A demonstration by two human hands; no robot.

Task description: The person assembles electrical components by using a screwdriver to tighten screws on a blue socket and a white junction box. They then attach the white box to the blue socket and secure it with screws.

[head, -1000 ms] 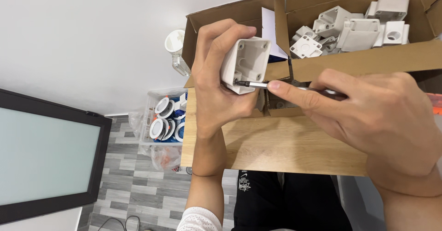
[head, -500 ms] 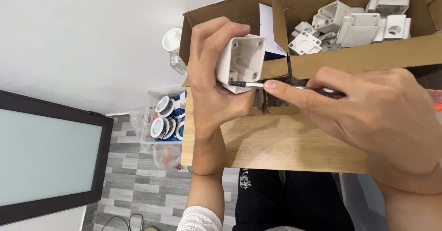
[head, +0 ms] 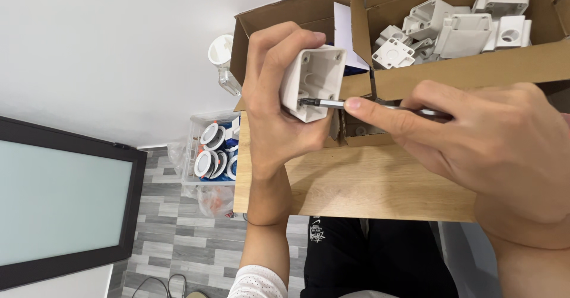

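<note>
My left hand (head: 276, 105) grips a white plastic box (head: 313, 81), open side turned toward me. My right hand (head: 487, 143) holds a screwdriver (head: 332, 103) with its metal shaft running left, index finger laid along it. The tip sits inside the box at a lower corner. Both hands hover above a wooden table (head: 368, 185), in front of cardboard boxes.
An open cardboard box (head: 463, 66) holds several white plastic parts (head: 457, 28). Another cardboard box (head: 279, 22) stands to its left. On the floor beside the table stands a clear bin (head: 211, 149) of round white fittings. A dark-framed panel (head: 59, 197) is at the left.
The white box and both hands have shifted slightly; the screwdriver tip stays in the box's corner.
</note>
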